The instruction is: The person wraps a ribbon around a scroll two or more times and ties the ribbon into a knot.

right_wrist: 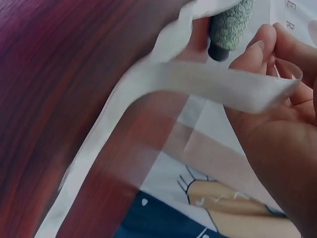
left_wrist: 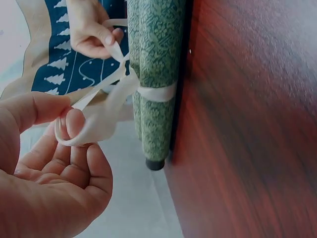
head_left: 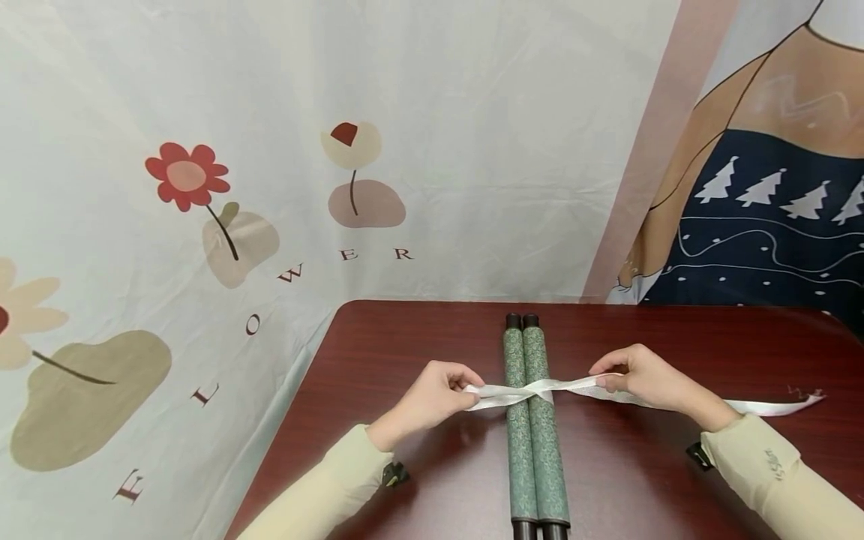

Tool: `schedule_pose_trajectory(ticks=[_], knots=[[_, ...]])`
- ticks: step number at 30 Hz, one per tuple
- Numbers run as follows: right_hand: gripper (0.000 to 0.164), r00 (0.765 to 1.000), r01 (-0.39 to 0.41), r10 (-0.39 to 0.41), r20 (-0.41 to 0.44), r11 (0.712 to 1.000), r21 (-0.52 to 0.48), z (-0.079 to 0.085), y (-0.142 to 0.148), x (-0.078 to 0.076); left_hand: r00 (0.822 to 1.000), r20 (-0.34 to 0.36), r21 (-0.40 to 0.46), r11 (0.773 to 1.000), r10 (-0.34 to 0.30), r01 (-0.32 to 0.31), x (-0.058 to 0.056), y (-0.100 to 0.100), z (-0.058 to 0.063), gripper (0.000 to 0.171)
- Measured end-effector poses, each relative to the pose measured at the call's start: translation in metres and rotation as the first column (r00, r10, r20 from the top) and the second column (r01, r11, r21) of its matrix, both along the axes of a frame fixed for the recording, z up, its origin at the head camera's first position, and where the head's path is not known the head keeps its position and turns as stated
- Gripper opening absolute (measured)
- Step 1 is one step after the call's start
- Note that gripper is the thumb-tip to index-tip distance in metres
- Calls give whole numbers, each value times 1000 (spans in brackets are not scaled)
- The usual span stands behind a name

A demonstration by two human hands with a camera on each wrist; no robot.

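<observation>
Two scrolls (head_left: pixel 548 465) in green patterned cloth with dark end knobs lie side by side on the table. A white ribbon (head_left: pixel 544 385) goes round both of them and crosses on top near their middle. To the left of the scrolls, my left hand (head_left: pixel 432 394) pinches a loop of the ribbon between thumb and forefinger; the loop (left_wrist: pixel 106 121) shows close up in the left wrist view. My right hand (head_left: pixel 651 380) pinches the ribbon on the other side, where it folds back over the fingers (right_wrist: pixel 265 42) in the right wrist view.
The dark red wooden table (head_left: pixel 405 337) reaches back to a hanging cloth (head_left: pixel 506 150) printed with flowers and letters. A loose ribbon tail (head_left: pixel 776 409) with a frayed end trails to the right beyond my right wrist.
</observation>
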State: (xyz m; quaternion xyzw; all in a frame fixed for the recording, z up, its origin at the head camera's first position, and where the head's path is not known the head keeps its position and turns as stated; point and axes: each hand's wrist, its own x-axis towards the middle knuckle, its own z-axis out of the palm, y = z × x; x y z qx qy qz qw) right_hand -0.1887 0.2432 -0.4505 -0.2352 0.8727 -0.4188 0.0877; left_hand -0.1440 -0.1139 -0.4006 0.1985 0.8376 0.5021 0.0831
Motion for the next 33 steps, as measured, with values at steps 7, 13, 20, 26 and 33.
schedule_pose_trajectory(ticks=[7, 13, 20, 26, 33], knots=[[16, 995, 31, -28, 91, 999, -27, 2, 15, 3, 1000, -3, 8, 1000, 27, -27, -11, -19, -13, 14], [22, 989, 77, -73, 132, 997, -19, 5, 24, 4, 998, 1, 44, 997, 68, -68, -12, -32, -10, 15], [22, 988, 114, -115, 106, 993, 21, 8, 34, 7, 996, -11, 36, 995, 92, -92, -2, -43, 14, 15], [19, 990, 133, -137, 46, 989, 67, 10, 41, 10, 990, -10, 40, 990, 139, -139, 5, -52, 30, 16], [24, 984, 165, -169, 58, 984, 68, 13, 53, 13, 987, 18, 35, 986, 161, -162, 5, -71, 33, 15]])
